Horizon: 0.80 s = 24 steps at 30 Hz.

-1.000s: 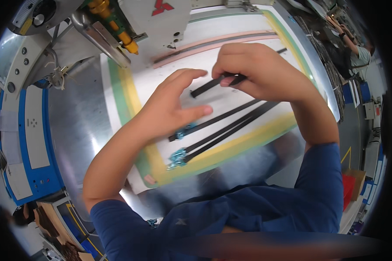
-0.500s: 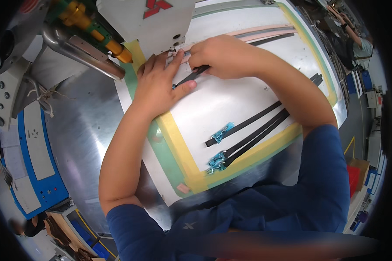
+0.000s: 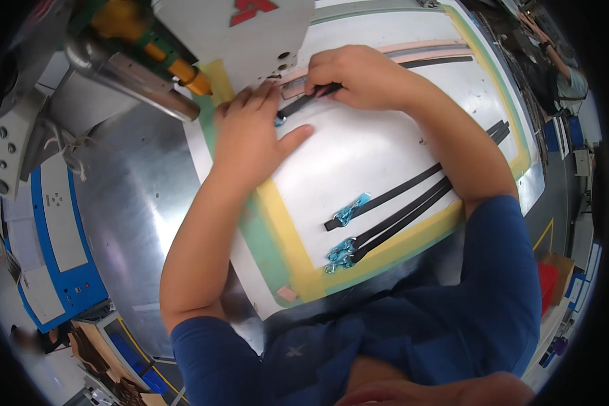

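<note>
Partly hidden, blk strap (image 3: 296, 106) is pinched in R fingers (image 3: 317, 73), blue end (image 3: 279, 122) hard to see beside loose L fingers (image 3: 256, 101).

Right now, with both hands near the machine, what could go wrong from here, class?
The left hand might bump the yellow machine part, which looks close to it. The black strap pinched in the right hand could slip or twist. The right forearm, passing over other straps, might drag them askew.

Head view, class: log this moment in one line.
right hand: pinching black strap | left hand: open, beside that strap's end | white board: three more black straps, blue-wrapped clips at left ends
</note>
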Available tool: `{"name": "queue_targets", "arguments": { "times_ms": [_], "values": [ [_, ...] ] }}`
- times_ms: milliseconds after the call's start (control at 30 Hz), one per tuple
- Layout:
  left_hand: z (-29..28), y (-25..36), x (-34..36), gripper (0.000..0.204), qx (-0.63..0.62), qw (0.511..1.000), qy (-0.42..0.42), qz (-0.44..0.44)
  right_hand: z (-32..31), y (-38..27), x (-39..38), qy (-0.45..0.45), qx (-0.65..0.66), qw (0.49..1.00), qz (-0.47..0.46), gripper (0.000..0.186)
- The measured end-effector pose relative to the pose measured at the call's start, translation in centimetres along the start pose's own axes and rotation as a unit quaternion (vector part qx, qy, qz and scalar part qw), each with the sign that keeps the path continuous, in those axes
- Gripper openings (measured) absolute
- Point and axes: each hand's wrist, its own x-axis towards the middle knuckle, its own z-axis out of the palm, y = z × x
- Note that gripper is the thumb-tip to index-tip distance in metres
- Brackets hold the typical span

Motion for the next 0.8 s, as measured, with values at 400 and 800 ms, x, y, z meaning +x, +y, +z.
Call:
{"name": "queue_targets", "arguments": {
  "times_ms": [400, 800],
  "values": [
    [0.5, -0.9, 1.9, 0.023, -0.006, 0.996, 0.078, 0.044, 1.4, 2.8, 0.3, 0.053, -0.081, 0.995, 0.010, 0.033],
    [0.3, -1.0, 2.5, 0.030, 0.027, 0.996, 0.051, 0.068, 2.4, 3.1, 0.0, 0.092, -0.080, 0.992, -0.010, 0.033]
  ]
}}
